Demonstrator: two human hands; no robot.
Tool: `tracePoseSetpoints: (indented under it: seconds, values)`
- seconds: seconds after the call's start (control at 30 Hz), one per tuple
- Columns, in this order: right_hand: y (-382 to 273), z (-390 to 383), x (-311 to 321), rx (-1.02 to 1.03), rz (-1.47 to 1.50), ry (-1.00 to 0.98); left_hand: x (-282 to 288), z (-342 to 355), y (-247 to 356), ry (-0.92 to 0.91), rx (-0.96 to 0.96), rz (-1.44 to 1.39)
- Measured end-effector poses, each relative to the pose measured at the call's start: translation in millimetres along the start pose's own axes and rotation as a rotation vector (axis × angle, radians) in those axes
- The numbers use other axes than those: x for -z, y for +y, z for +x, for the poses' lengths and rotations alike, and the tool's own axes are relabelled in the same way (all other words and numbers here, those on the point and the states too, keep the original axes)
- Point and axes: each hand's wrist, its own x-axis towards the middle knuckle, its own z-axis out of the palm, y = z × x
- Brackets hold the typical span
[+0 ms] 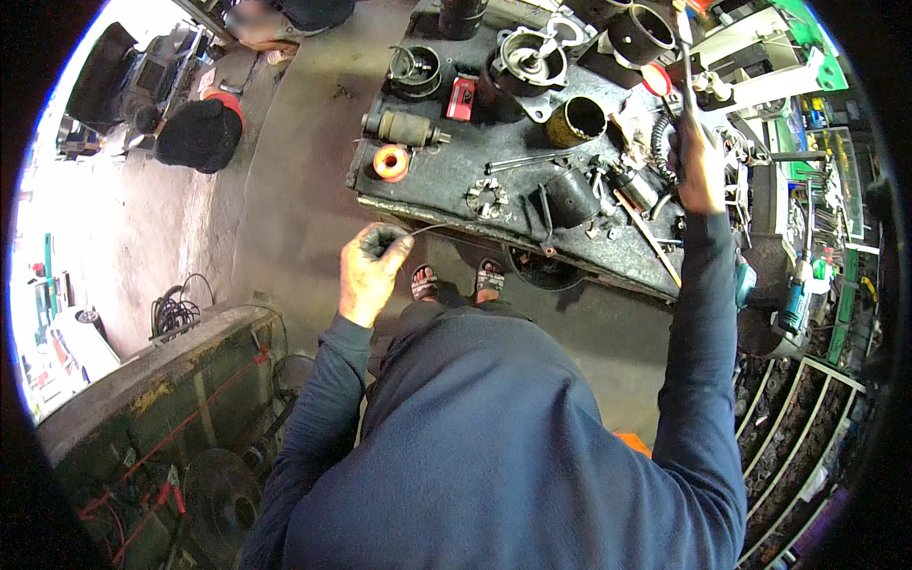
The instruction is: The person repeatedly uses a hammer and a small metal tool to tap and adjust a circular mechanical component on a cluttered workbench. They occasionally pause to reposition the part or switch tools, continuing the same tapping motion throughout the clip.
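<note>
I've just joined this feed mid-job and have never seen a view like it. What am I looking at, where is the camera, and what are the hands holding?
There is one picture, from a fisheye camera on the person's head looking down, so edges bend. No machine: two bare hands in blue sleeves. The left hand is closed on a thin dark wire in front of the workbench. The right hand reaches over the bench's far side, gripping a slim tool. On the bench lie motor housings, an armature, an orange solder spool and a brass-coloured cylinder.
</note>
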Motion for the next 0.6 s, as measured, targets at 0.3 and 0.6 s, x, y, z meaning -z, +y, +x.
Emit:
tracePoseSetpoints:
  seconds: [0.3,0.6]
  values:
    - [-26.3,-248.4,4.5,-0.15,-0.43,-0.187,-39.6,-17.2,-59.0,-0.003,0.11,-0.068]
    - [-51.3,-274.7,-72.4,-0.126,-0.978,-0.347,-63.8,-0.7,-105.8,0.043,0.07,-0.053]
